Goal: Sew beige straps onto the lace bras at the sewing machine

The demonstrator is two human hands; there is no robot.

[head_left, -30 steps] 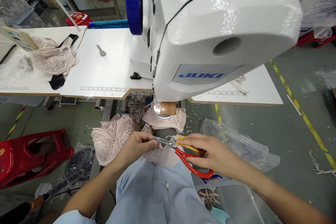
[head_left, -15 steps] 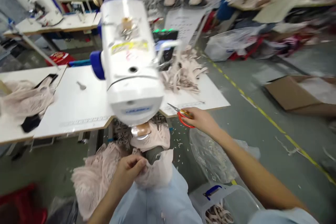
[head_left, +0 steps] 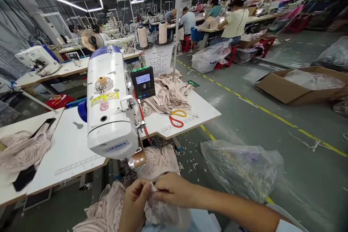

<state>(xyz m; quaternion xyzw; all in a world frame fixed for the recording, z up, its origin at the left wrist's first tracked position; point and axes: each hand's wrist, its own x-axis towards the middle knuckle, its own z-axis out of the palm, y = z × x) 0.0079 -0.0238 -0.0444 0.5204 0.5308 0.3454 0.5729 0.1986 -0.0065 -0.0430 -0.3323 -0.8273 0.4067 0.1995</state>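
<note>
Both my hands pinch a pale pink lace bra (head_left: 158,161) low in the middle of the view. My left hand (head_left: 135,203) is closed on its edge, thumb against fingers. Right beside it, my right hand (head_left: 174,189) is closed on the same bra, its fingertips partly hidden. One lace cup lies just beyond the hands, close to the front of a white sewing machine (head_left: 112,130). Sheer fabric hangs below my fingers. A pair of scissors (head_left: 171,114) with red and yellow handles lies on the white table (head_left: 202,107), beyond my right hand.
A heap of pink straps (head_left: 170,92) lies behind the scissors, near a lit control panel (head_left: 143,82). More pink bras (head_left: 104,206) are piled at lower left. A clear plastic bag (head_left: 241,166) and an open cardboard box (head_left: 296,87) are on the floor. People work farther back.
My right hand has put the scissors down on the table and come back to the bra beside my left hand. My view has tilted up.
</note>
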